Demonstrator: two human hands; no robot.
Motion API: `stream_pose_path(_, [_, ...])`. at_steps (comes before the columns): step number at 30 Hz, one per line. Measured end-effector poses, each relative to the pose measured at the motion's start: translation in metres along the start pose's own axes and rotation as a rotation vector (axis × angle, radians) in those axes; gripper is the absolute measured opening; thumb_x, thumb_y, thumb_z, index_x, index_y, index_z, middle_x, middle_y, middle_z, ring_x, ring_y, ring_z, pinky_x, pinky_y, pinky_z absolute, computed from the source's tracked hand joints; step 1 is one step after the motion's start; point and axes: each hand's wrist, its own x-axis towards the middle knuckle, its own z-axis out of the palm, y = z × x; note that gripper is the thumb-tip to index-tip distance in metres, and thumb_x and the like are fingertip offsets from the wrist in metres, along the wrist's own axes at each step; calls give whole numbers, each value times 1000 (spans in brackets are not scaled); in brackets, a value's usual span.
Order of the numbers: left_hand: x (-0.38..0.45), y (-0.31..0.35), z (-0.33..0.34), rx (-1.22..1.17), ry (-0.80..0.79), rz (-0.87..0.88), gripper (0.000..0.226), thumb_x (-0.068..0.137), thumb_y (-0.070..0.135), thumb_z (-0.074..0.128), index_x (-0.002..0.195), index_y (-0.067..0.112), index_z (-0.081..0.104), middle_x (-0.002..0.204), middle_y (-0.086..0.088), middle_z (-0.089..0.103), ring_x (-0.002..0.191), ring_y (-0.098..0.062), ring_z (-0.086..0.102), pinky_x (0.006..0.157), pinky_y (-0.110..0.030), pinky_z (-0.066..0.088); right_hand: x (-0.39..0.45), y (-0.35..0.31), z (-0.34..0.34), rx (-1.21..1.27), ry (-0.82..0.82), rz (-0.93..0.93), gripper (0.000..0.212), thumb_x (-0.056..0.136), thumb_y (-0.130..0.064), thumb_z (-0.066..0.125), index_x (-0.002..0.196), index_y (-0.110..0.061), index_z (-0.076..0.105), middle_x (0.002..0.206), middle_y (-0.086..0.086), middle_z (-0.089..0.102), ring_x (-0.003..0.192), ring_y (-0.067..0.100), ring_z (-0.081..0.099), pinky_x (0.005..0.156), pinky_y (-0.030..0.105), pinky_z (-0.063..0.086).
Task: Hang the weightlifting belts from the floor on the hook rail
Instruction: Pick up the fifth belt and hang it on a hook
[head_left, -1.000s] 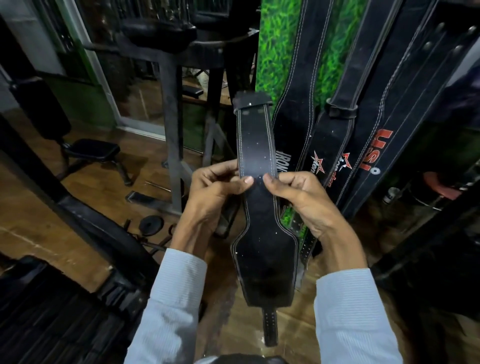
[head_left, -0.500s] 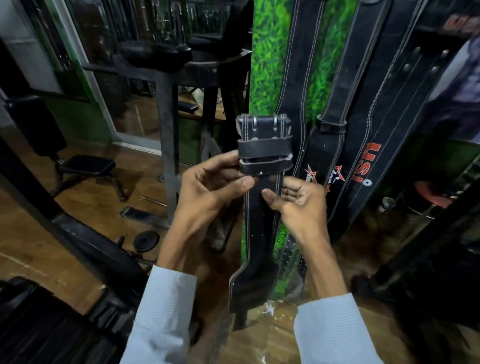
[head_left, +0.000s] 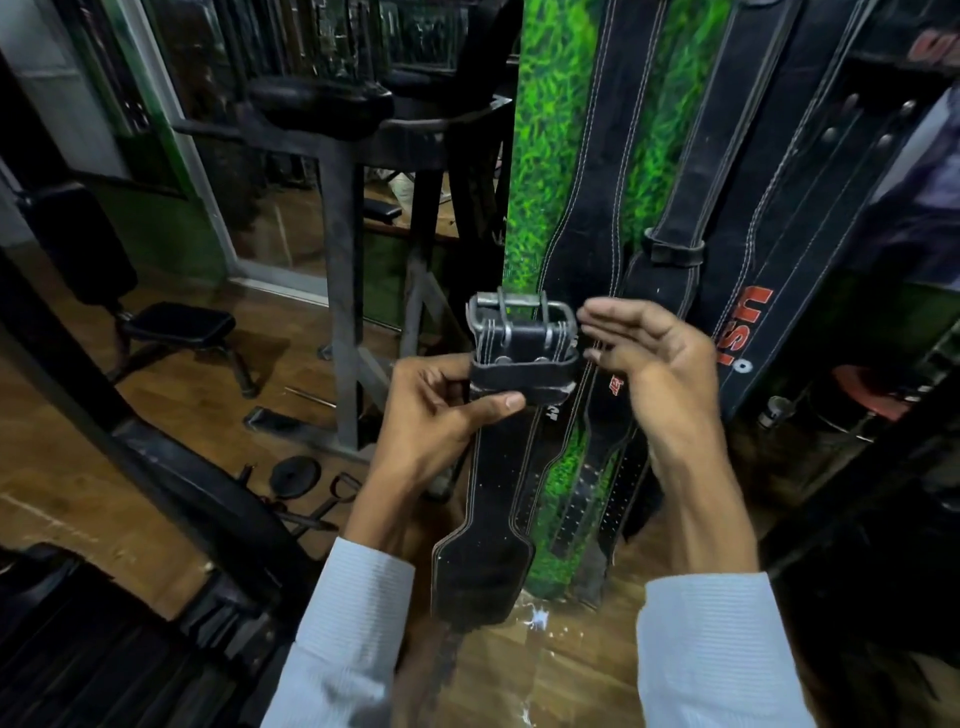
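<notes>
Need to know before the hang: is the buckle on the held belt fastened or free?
Free. The metal buckle frame stands empty above the left hand gripping the belt; no strap passes through, and the tail hangs down.

Wooden floor (head_left: 156, 415) carries a small black bench (head_left: 179, 325) at ten o'clock, a round weight plate (head_left: 295, 476) at eight o'clock beside a cable handle (head_left: 344, 488), and a machine's steel frame (head_left: 340, 291).

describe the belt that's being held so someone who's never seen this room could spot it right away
Find the bright green grass-print wall panel with black leather belts hanging on it. Just in front, the left hand grips a black leather weightlifting belt below its silver double-prong buckle. Unlike its neighbours, it is in a hand and shows no red lettering.
</notes>
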Motion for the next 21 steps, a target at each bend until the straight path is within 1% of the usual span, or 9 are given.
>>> stream_pose_path(2, [-1, -2, 1, -1, -46, -32, 28, 77, -5, 82, 104, -5, 77, 102, -8, 81, 97, -22, 78, 88, -36, 61, 2, -8, 4, -12, -6, 1, 23, 102, -20, 58, 118, -22, 75, 123, -6, 75, 121, 8, 67, 110, 44, 50])
stream_pose_path(4, [-1, -4, 6, -13, -80, -60, 28, 76, -5, 83, 104, -4, 77, 101, -9, 81, 97, -22, 78, 89, -37, 61, 0, -12, 9, -98, -78, 45, 41, 101, -56, 51, 117, -27, 76, 127, -10, 73, 126, 7, 64, 115, 47, 45])
stream_pose_path(5, [-1, -5, 8, -20, -83, -71, 29, 76, -6, 82, 104, -5, 78, 101, -9, 81, 95, -20, 77, 87, -35, 61, -2, -13, 11, -115, -114, 33, 50, 99, -64, 47, 114, -27, 77, 128, -11, 72, 127, 8, 63, 116, 48, 43])
stream_pose_path(9, [-2, -9, 8, -20, -62, -81, 28, 76, -6, 82, 103, -2, 79, 99, -8, 81, 94, -20, 77, 87, -36, 62, -6, -24, 9, 273, -247, -119, 75, 110, -45, 22, 78, -10, 81, 138, 14, 66, 140, 21, 54, 120, 55, 32])
stream_pose_path(11, [-1, -11, 4, -14, -47, -81, 27, 76, -5, 82, 103, -1, 79, 98, -7, 81, 93, -20, 77, 84, -35, 62, -7, -30, 3, 374, -263, -139, 88, 112, -40, 9, 70, -8, 79, 139, 20, 65, 142, 24, 51, 122, 56, 28])
stream_pose_path(15, [0, -12, 2, -27, -63, -57, 25, 76, -8, 82, 100, -4, 79, 97, -7, 81, 88, -11, 75, 80, -26, 59, -4, -25, 7, 50, -67, -57, 67, 110, -52, 23, 98, -22, 82, 133, -2, 71, 132, 9, 59, 120, 55, 34])
stream_pose_path(17, [0, -11, 3, -49, -99, -59, 25, 76, -9, 81, 100, -3, 79, 97, -7, 81, 89, -11, 75, 80, -27, 59, -3, -21, 16, -159, -113, 15, 63, 103, -66, 27, 110, -29, 78, 132, -9, 70, 128, 7, 61, 117, 53, 39])
stream_pose_path(19, [0, -11, 6, -48, -131, -66, 24, 76, -8, 82, 99, 0, 80, 93, -2, 81, 85, -6, 73, 76, -24, 57, -2, -17, 25, -225, -179, 54, 65, 98, -73, 30, 112, -30, 76, 126, -8, 72, 118, 8, 67, 110, 49, 48])
stream_pose_path(21, [-1, -12, 7, -19, -151, -74, 21, 77, -5, 83, 95, 4, 81, 82, 8, 80, 77, 2, 69, 69, -18, 54, -3, -21, 32, -141, -211, -20, 61, 102, -65, 32, 102, -27, 79, 126, -6, 72, 118, 10, 68, 110, 49, 48])
